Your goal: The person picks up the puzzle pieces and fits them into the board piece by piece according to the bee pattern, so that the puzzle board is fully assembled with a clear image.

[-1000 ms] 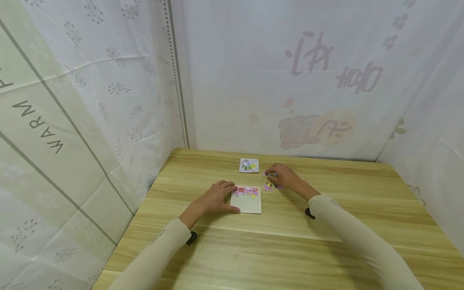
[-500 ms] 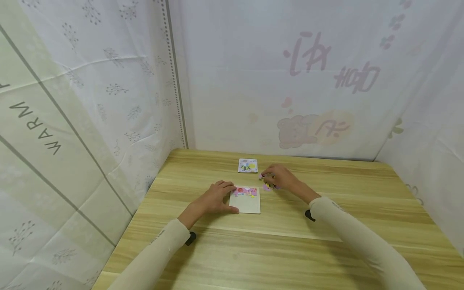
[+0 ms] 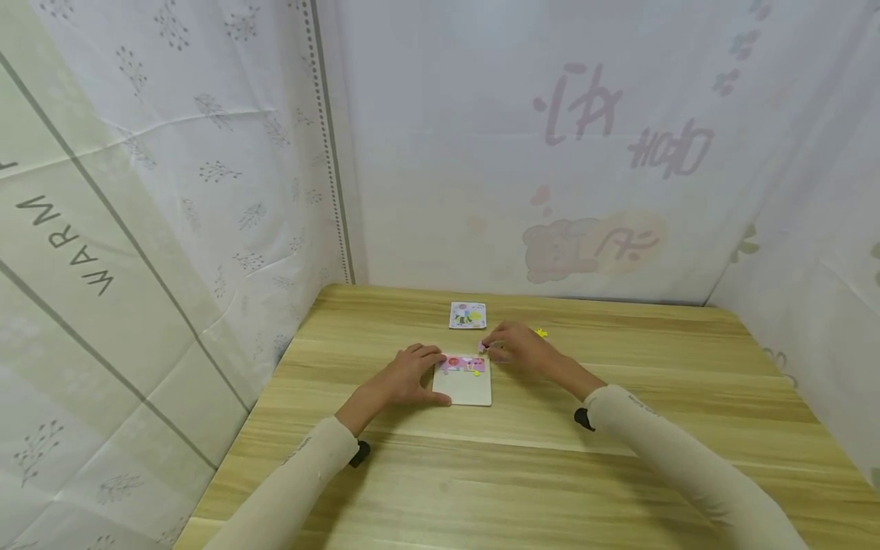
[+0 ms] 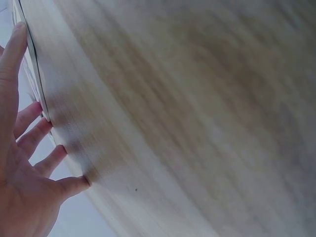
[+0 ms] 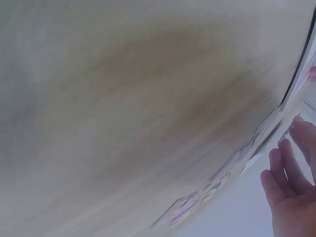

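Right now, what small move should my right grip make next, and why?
Perhaps ease the puzzle piece over the tray's bare near part: your right grip holds it by the tray's far right corner, pink pieces cover only the far end, and your left hand steadies the left side.

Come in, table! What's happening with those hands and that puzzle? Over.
Left hand touching puzzle board; right hand pinching puzzle piece near board's far right corner. Placed pieces only along far edge. Loose pieces partly hidden by right hand.

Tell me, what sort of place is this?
Perhaps a tabletop corner screened off for puzzles: there's a wood-grained table, printed cloth hanging behind and beside it, and a puzzle board with pieces on it.
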